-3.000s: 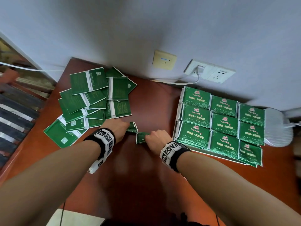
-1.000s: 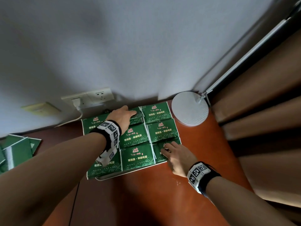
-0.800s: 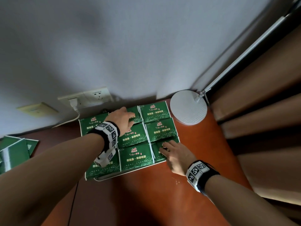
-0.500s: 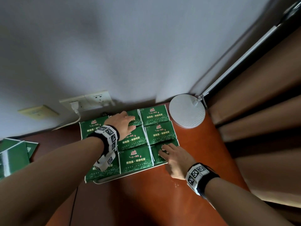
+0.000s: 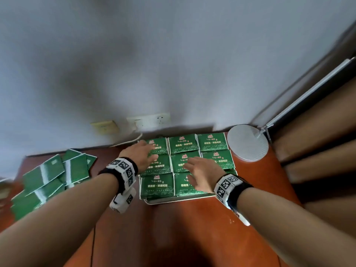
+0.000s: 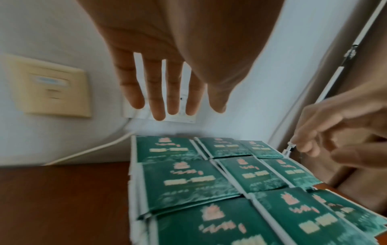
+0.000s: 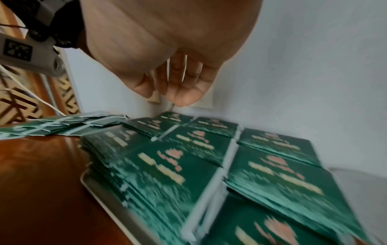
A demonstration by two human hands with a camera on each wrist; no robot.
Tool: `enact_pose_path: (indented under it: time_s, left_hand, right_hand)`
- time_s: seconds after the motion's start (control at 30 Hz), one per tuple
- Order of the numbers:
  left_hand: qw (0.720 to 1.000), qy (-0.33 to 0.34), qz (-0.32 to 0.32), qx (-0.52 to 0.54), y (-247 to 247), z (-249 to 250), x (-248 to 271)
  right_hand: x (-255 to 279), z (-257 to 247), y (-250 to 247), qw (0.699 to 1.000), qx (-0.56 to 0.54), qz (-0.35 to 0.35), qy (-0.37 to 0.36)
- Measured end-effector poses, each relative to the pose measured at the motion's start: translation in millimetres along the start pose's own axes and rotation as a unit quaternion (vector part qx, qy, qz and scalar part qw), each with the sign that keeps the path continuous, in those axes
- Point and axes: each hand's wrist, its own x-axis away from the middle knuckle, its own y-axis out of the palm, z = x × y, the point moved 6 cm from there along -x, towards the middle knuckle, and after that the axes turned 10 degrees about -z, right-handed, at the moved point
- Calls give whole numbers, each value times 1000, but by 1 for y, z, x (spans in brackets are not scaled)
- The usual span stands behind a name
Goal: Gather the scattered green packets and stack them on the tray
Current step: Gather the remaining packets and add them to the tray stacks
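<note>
Green foil packets (image 5: 46,182), thin, light and slippery, lie heaped at left; we would pinch their edges. Left hand (image 5: 141,154) and right hand (image 5: 202,175), fingers spread and empty, hover over the white tray (image 5: 173,200).

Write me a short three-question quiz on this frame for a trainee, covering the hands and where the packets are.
1. True or false: the left hand is holding a packet.
2. Multiple choice: the scattered packets lie (A) left of the tray, (B) on the round white lamp base, (C) in the right hand.
3. Fill in: the stacks of green packets on the tray form a grid of three rows and ___ columns.

Key:
1. False; its fingers are straight and spread above the stacks, with nothing in them.
2. A.
3. Three.
</note>
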Motion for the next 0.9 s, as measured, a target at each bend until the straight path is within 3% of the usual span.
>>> enact_pose_path:
  time_s: [0.13,0.43,0.7,0.9]
  left_hand:
    - [998,-64,14,27,12,-65,41]
    - [981,-175,1,79,52,-204,115]
    - [967,-218,-35,129,109,-305,143]
    - [969,-201,-75,123,153,-349,143]
  right_hand:
    - [-38,-58,-16,998,2,5,-60]
    - [-131,-177,-13,992,59,-42,-105]
    - [-219,-257,16,985,71,-110,-108]
    - [-271,-299,52,972,98,-178,-113]
